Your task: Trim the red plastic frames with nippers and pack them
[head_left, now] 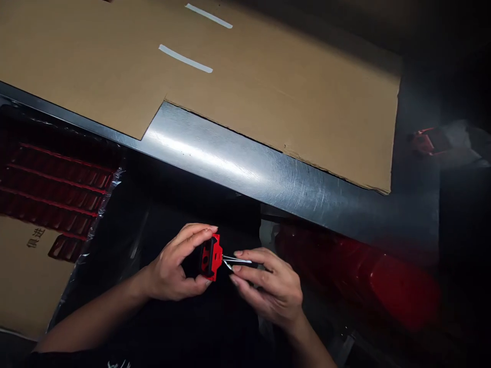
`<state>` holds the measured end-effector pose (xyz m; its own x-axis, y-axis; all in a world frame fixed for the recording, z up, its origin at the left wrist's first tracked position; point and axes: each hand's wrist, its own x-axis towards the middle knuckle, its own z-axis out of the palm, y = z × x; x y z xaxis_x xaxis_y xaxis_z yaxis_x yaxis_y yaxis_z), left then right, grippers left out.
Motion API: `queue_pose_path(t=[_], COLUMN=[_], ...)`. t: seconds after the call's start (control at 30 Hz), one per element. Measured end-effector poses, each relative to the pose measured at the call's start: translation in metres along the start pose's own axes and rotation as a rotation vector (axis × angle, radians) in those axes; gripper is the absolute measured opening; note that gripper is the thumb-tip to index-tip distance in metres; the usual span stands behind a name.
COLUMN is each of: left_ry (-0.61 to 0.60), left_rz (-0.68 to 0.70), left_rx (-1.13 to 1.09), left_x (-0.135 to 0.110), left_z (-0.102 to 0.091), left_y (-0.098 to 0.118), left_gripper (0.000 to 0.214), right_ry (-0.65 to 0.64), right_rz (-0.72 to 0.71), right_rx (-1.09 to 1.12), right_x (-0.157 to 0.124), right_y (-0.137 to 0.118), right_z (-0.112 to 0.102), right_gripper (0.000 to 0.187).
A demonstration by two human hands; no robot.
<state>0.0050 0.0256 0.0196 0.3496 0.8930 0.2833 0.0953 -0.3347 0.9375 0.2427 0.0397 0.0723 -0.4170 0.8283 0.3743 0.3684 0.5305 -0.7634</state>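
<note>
A small red plastic part (210, 257) with a black centre sits gripped in my left hand (178, 263), its fingers curled over the top and the thumb below. Thin silver metal wires (237, 261), perhaps a spring clip, stick out from its right side. My right hand (268, 289) closes on those wires between its fingertips. The two hands nearly meet around the part, and the part's back is hidden by my left fingers.
Above my hands runs a stainless steel table edge (230, 158) under a large cardboard sheet (280, 112) with white strips. Plastic-wrapped red parts in trays (53, 189) lie at left, blurred red objects (364, 276) at right.
</note>
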Motion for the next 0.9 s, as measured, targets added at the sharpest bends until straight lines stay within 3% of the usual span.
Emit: queue_pose_path(t=[0.13,0.27,0.9], left_ry=[-0.025,-0.023,0.024], left_rz=[0.085,0.110,0.027], left_rx=[0.037,0.034,0.002], left_x=[0.008,0.009,0.001], left_z=[0.003,0.003,0.005], left_y=[0.000,-0.002,-0.007], left_gripper=[0.084,0.084,0.084], right_ry=[0.029,0.018,0.008], right_rz=[-0.012,-0.019,-0.016], right_rx=[0.089,0.080,0.068], right_x=[-0.008,-0.007,-0.001], right_y=[-0.003,-0.002,-0.005], right_z=[0.017,0.017,0.015], right_gripper=[0.010,0.013,0.012])
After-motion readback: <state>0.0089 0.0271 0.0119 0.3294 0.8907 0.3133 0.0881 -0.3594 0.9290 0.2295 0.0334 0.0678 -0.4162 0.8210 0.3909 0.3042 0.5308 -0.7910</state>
